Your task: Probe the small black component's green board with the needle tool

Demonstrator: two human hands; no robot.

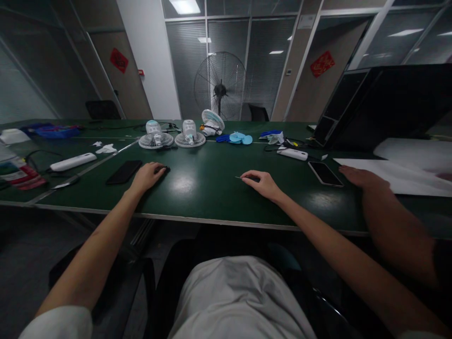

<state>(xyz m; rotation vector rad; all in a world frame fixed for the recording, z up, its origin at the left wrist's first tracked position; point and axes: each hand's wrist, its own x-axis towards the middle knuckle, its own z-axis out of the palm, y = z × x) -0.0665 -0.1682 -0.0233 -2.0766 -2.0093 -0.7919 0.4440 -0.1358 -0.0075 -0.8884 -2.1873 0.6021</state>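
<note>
On the green table (205, 188), my left hand (150, 175) is closed round a small dark object (166, 168), mostly covered by the fingers. Just left of it lies a black phone (124, 172). My right hand (263, 186) rests on the tabletop, its fingers closed on a small screwdriver (238, 177) whose thin shaft points left; the dark handle is mostly hidden. Beyond the hands, two small white fans (155, 140) (189, 139) lie face down. A third small fan (213, 122) sits tilted behind them, near light-blue fan blades (240, 138).
A co-worker's hand (363, 176) rests by white sheeting (406, 176) at right, near another phone (325, 173). White power strips (73, 162) (292, 153) lie on both sides. A black computer case (341, 108) stands back right; a plastic bag (21, 172) lies left.
</note>
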